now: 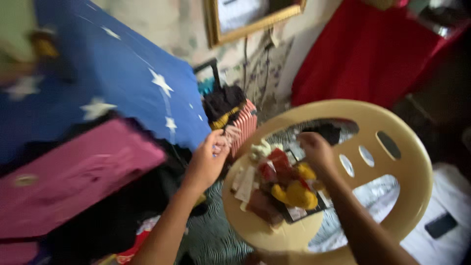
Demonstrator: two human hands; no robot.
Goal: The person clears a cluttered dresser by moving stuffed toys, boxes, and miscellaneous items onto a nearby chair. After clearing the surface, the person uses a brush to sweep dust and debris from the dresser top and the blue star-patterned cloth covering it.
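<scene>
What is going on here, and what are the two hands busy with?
A person leans over a beige plastic chair whose seat carries a heap of small items, among them yellow and red soft pieces. The right hand rests at the heap's far edge; the left hand reaches beside the chair toward a red-and-white striped bag. The picture is blurred, so neither hand's grip is clear. A blue starred cloth lies to the left.

Yellow stuffed toy (pixel 294 191) — lying among clutter on plastic chair (pixel 412 167).
</scene>
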